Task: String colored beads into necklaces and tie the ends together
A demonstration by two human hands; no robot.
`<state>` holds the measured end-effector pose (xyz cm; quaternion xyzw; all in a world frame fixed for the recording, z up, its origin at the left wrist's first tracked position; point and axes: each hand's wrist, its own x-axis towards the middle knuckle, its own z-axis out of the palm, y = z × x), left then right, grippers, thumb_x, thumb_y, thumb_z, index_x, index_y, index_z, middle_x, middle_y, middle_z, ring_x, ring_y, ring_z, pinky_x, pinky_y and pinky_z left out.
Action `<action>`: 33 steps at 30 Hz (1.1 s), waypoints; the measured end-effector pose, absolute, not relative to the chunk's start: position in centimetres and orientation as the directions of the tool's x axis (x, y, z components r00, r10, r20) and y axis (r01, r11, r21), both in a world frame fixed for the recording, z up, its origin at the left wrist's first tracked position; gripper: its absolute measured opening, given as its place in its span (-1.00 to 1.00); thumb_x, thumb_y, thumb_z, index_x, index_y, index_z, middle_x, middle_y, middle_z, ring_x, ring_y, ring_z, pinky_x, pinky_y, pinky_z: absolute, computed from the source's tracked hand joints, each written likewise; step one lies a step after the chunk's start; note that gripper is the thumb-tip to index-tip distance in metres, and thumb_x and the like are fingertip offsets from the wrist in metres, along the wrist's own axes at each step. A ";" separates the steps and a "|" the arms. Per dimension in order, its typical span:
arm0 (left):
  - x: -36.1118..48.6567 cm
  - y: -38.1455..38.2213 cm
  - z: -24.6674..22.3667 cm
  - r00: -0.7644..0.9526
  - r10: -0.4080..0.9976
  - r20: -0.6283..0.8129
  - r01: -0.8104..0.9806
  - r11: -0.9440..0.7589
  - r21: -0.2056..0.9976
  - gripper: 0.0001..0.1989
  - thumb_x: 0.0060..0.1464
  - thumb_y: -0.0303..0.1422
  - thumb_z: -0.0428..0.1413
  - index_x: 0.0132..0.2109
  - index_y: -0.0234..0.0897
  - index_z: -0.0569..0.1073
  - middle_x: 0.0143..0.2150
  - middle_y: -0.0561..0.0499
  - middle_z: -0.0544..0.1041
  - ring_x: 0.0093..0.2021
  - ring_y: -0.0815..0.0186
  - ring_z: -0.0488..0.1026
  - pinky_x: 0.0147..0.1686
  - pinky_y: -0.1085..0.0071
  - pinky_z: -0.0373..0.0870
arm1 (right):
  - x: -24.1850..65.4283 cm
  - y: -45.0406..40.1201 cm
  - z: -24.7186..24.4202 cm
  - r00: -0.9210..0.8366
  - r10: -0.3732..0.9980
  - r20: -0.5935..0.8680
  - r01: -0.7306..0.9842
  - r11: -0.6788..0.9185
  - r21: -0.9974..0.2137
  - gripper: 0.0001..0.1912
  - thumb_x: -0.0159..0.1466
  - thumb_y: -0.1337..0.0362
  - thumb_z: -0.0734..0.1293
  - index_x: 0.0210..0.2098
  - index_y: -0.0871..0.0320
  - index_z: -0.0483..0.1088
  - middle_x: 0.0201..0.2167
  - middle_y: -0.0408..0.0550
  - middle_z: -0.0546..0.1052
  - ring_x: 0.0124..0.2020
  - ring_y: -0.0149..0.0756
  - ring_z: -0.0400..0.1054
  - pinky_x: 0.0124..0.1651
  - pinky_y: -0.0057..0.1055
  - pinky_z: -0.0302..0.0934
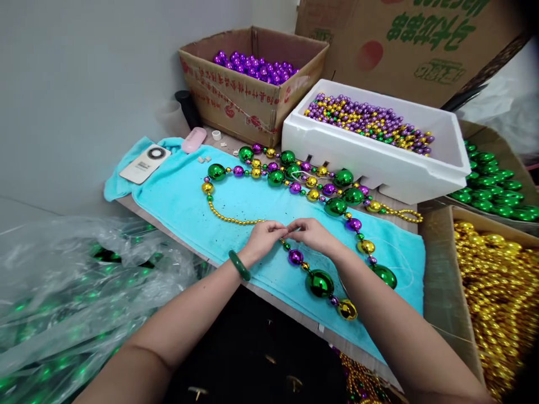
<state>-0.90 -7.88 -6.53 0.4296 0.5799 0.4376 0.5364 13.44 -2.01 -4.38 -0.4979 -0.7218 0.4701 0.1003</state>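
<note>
My left hand (pixel 265 238), with a green bangle (pixel 240 265) at its wrist, pinches the bead string near the end of its small gold beads (pixel 229 219). Fingertip to fingertip with it, my right hand (pixel 309 234) is also closed on the string. What lies between the fingertips is too small to make out. Below the hands, the string continues with a purple bead (pixel 295 257), a large green bead (pixel 319 283) and a gold bead (pixel 347 309). More strung beads curve over the turquoise towel (pixel 177 196), and a thin clear thread loops at the right.
Behind stand a carton of purple beads (pixel 236 92) and a white foam box (pixel 362 151) of small mixed beads. Gold beads (pixel 497 297) and green beads (pixel 490 179) fill boxes at the right. A phone (pixel 145 164) and a pink case (pixel 194 140) lie back left.
</note>
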 end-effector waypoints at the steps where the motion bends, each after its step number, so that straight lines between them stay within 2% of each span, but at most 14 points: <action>1: -0.9 -7.9 -6.5 -0.055 0.966 -0.251 0.024 0.253 0.967 -0.87 -0.10 -0.35 0.13 -0.46 -0.34 0.50 -0.53 0.04 0.48 -0.50 0.42 0.32 -0.42 0.46 0.23 | 13.6 -2.1 -4.5 -0.474 0.804 -0.360 0.656 0.049 -0.753 -0.87 0.03 0.30 0.34 -0.45 0.24 0.49 -0.55 -0.11 0.50 -0.51 -0.39 0.31 -0.42 -0.47 0.17; 3: -1.0 -8.0 -6.6 -0.057 0.964 -0.259 0.024 0.260 0.965 -0.87 -0.10 -0.35 0.14 -0.47 -0.34 0.50 -0.53 0.03 0.48 -0.50 0.42 0.32 -0.41 0.45 0.24 | 13.9 -2.5 -4.6 -0.437 0.822 -0.365 0.682 0.039 -0.730 -0.87 0.05 0.28 0.33 -0.50 0.22 0.47 -0.60 -0.13 0.47 -0.53 -0.39 0.29 -0.43 -0.46 0.14; 6: -1.0 -8.1 -6.8 -0.078 0.958 -0.276 0.011 0.278 0.960 -0.89 -0.11 -0.37 0.14 -0.46 -0.34 0.51 -0.51 0.02 0.50 -0.48 0.41 0.35 -0.41 0.45 0.26 | 14.0 -3.6 -4.5 -0.415 0.866 -0.278 0.699 0.108 -0.707 -0.87 0.11 0.28 0.29 -0.46 0.17 0.47 -0.52 -0.13 0.50 -0.47 -0.37 0.31 -0.38 -0.46 0.13; 11: -1.0 -8.0 -7.3 -0.124 0.947 -0.296 -0.031 0.295 0.955 -0.92 -0.16 -0.43 0.17 -0.41 -0.34 0.52 -0.47 0.01 0.52 -0.47 0.40 0.37 -0.41 0.46 0.27 | 14.0 -5.9 -4.0 -0.517 0.845 -0.135 0.743 0.365 -0.561 -0.82 0.18 0.32 0.23 -0.38 0.10 0.48 -0.38 -0.08 0.54 -0.36 -0.32 0.34 -0.32 -0.44 0.10; 14: -1.1 -8.0 -7.5 -0.110 0.964 -0.241 0.076 0.250 0.965 -0.86 -0.13 -0.43 0.15 -0.33 -0.35 0.54 -0.47 0.02 0.52 -0.47 0.39 0.38 -0.42 0.46 0.27 | 14.3 -6.1 -4.3 -0.570 0.808 -0.146 0.710 0.396 -0.582 -0.84 0.17 0.31 0.24 -0.38 0.09 0.48 -0.36 -0.08 0.54 -0.34 -0.30 0.35 -0.29 -0.43 0.11; 16: -1.3 -8.1 -7.6 -0.103 0.981 -0.162 0.199 0.180 0.963 -0.77 -0.07 -0.43 0.13 -0.21 -0.33 0.55 -0.43 0.01 0.53 -0.42 0.36 0.40 -0.37 0.43 0.29 | 14.4 -5.3 -4.7 -0.524 0.835 -0.167 0.689 0.300 -0.660 -0.84 0.16 0.29 0.25 -0.36 0.11 0.48 -0.42 -0.09 0.53 -0.39 -0.32 0.35 -0.31 -0.43 0.12; 19: -1.3 -8.5 -7.6 -0.099 0.995 -0.011 0.393 0.049 0.918 -0.68 -0.01 -0.43 0.10 -0.05 -0.25 0.52 -0.31 -0.01 0.57 -0.30 0.30 0.44 -0.22 0.38 0.31 | 14.5 -3.7 -5.3 -0.361 0.882 -0.302 0.615 -0.018 -0.788 -0.82 0.15 0.30 0.23 -0.32 0.17 0.46 -0.64 -0.16 0.43 -0.58 -0.40 0.26 -0.45 -0.46 0.11; 22: -1.2 -8.9 -7.8 -0.069 0.990 0.124 0.530 -0.069 0.845 -0.67 0.03 -0.44 0.08 -0.03 -0.18 0.50 -0.22 -0.01 0.58 -0.21 0.26 0.43 -0.13 0.34 0.29 | 14.1 -2.4 -5.6 -0.371 0.803 -0.467 0.532 -0.228 -0.815 -0.81 0.13 0.32 0.22 -0.32 0.20 0.44 -0.77 -0.23 0.33 -0.74 -0.46 0.13 -0.61 -0.51 0.02; 25: -0.9 -9.2 -8.1 -0.026 0.977 0.209 0.574 -0.157 0.804 -0.68 0.08 -0.45 0.05 -0.01 -0.16 0.49 -0.15 -0.01 0.58 -0.17 0.26 0.41 -0.09 0.33 0.28 | 13.8 -1.8 -5.6 -0.442 0.717 -0.539 0.523 -0.283 -0.804 -0.80 0.07 0.32 0.26 -0.32 0.21 0.44 -0.80 -0.24 0.32 -0.79 -0.48 0.11 -0.70 -0.54 -0.11; 28: -0.7 -9.3 -8.4 -0.012 0.974 0.226 0.578 -0.178 0.797 -0.68 0.12 -0.43 0.02 0.00 -0.15 0.48 -0.16 -0.02 0.58 -0.20 0.27 0.40 -0.07 0.31 0.27 | 13.8 -1.4 -5.6 -0.505 0.611 -0.609 0.508 -0.360 -0.783 -0.75 0.01 0.32 0.30 -0.30 0.20 0.45 -0.84 -0.28 0.27 -0.81 -0.52 0.07 -0.72 -0.58 -0.20; 30: -0.6 -9.3 -8.6 -0.012 0.970 0.244 0.577 -0.193 0.794 -0.71 0.13 -0.42 0.01 -0.04 -0.17 0.51 -0.14 -0.02 0.58 -0.21 0.26 0.39 -0.08 0.30 0.27 | 13.9 -1.2 -5.8 -0.550 0.550 -0.629 0.498 -0.389 -0.775 -0.74 -0.02 0.31 0.31 -0.30 0.20 0.46 -0.85 -0.29 0.26 -0.81 -0.54 0.06 -0.73 -0.59 -0.22; 33: -0.5 -9.3 -8.8 -0.004 0.965 0.263 0.560 -0.216 0.800 -0.75 0.14 -0.41 0.00 -0.12 -0.18 0.54 -0.11 -0.03 0.57 -0.22 0.25 0.39 -0.05 0.27 0.26 | 14.0 -1.1 -6.2 -0.576 0.530 -0.622 0.494 -0.380 -0.782 -0.78 -0.03 0.29 0.32 -0.35 0.20 0.44 -0.84 -0.29 0.25 -0.81 -0.55 0.04 -0.73 -0.59 -0.24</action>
